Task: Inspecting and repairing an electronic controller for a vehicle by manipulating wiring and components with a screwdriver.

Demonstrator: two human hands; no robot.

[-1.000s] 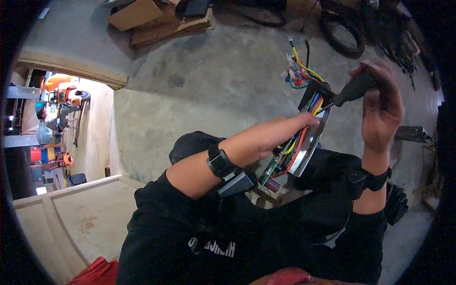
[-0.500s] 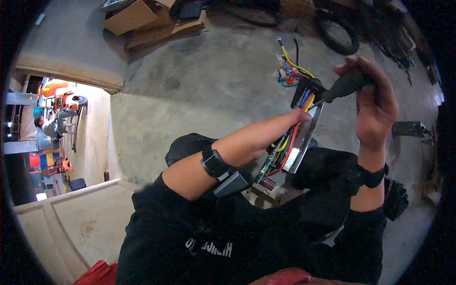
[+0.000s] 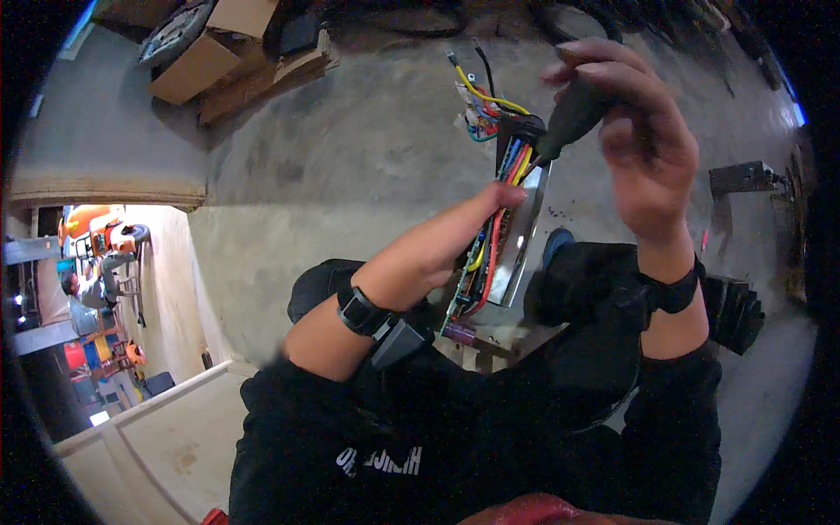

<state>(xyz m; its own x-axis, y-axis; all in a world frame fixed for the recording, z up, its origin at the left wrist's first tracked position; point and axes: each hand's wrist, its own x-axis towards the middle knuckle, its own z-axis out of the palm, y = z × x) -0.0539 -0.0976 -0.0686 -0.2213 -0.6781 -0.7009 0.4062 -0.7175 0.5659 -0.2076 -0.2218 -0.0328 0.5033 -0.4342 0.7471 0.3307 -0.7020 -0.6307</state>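
Closest to me is the person's black shirt with white lettering (image 3: 490, 455), along the bottom of the frame. Above it, at centre, the left hand (image 3: 468, 223) is clamped on a long, open, silver metal casing (image 3: 523, 241), thumb across a bundle of red, yellow and blue wires (image 3: 493, 232), its other fingers mostly hidden. The casing slants upward, with a green circuit board (image 3: 457, 296) along its lower left side. The right hand (image 3: 643, 131), at upper right, curls around a dark green screwdriver handle (image 3: 575, 121), its shaft angled down to the casing's upper end; I can't tell whether the tip touches. Beyond lies a grey concrete floor (image 3: 350, 166), then brown cardboard boxes (image 3: 194, 72) at upper left and an orange vehicle (image 3: 87, 219) through the doorway at far left.
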